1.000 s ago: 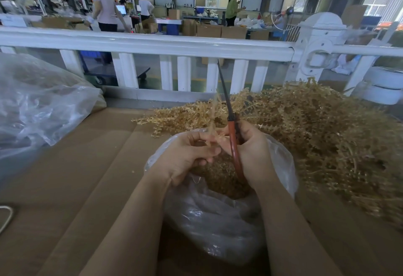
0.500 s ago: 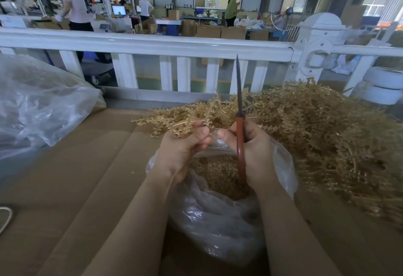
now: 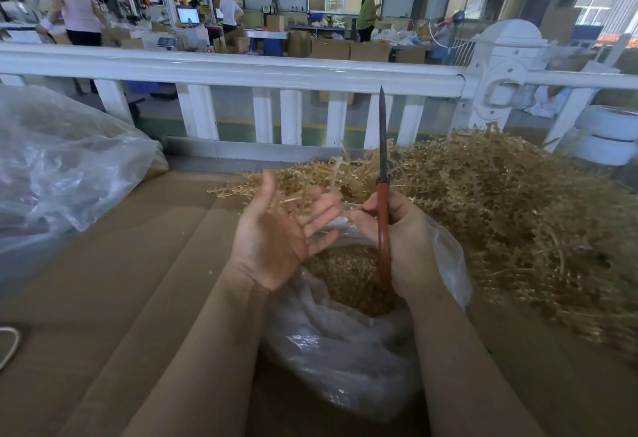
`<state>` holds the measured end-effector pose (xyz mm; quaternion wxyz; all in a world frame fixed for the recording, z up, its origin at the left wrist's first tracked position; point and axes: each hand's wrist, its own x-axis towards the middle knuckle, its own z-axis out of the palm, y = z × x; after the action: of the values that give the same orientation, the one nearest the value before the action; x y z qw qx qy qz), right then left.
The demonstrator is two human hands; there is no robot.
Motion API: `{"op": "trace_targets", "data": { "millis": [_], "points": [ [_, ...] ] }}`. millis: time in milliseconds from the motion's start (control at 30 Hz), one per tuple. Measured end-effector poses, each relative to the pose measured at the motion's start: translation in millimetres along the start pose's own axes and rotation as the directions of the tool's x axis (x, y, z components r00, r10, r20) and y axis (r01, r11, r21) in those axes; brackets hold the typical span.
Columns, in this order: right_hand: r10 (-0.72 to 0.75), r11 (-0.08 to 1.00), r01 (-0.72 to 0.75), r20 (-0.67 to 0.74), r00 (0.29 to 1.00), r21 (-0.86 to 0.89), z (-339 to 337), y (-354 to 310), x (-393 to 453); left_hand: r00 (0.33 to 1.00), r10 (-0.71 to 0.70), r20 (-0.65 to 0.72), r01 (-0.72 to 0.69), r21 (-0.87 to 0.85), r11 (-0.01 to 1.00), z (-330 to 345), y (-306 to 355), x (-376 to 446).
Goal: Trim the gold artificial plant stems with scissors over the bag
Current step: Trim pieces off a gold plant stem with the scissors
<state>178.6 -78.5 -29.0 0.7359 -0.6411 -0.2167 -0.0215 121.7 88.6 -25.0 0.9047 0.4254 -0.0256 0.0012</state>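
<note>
Stems (image 3: pixel 500 215) are lying heaped on the table (image 3: pixel 103 298) just beyond and right of our left hand (image 3: pixel 276 239), its fingers (image 3: pixel 321 208) spreading empty toward them; our right hand (image 3: pixel 407 246) is gripping upright scissors (image 3: pixel 382 174), blades together, over the bag (image 3: pixel 345 350).

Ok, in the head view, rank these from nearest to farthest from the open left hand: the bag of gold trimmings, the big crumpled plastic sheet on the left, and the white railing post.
1. Bag of gold trimmings: just below and right of the left hand.
2. Crumpled plastic sheet: off to the left on the table.
3. White railing post: far right, beyond the gold stem pile.
</note>
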Motion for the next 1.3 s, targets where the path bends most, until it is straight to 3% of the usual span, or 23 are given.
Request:
{"op": "trace_targets", "data": {
  "millis": [133,300,467,633,1000,1133,1300],
  "points": [
    [0.024,0.999,-0.023,-0.015,1.0,0.028,0.2,-0.4,0.1,0.993,-0.061,0.105,0.073,-0.112,0.991,-4.3,1.8,-2.9],
    [0.037,0.997,-0.036,-0.007,0.999,0.068,-3.0,0.3,1.3,0.998,-0.066,-0.022,0.069,0.256,0.964,8.6,-4.8,-1.8],
    [0.038,0.999,-0.039,0.016,0.999,0.031,-1.6,4.9,1.8,0.977,0.108,-0.182,-0.042,0.331,0.943,22.2,-17.6,1.1],
    [-0.003,1.0,0.003,0.017,1.0,0.005,-1.4,6.8,2.6,0.957,0.218,-0.193,-0.153,0.303,0.941,24.3,-18.8,1.5],
    [-0.076,0.994,0.08,0.051,0.996,-0.07,-0.3,8.7,2.4,0.956,0.168,-0.241,-0.125,0.187,0.975,17.3,-18.7,4.3],
    [-0.057,0.98,0.056,-0.003,0.998,-0.19,0.7,11.2,1.6,0.938,0.196,-0.287,-0.182,0.074,0.98,13.2,-16.5,6.1],
    [-0.094,0.906,0.097,0.026,0.995,-0.411,1.4,5.1,-3.8,0.903,0.269,-0.335,-0.264,0.059,0.963,9.1,-10.1,7.3]
  ]
}}
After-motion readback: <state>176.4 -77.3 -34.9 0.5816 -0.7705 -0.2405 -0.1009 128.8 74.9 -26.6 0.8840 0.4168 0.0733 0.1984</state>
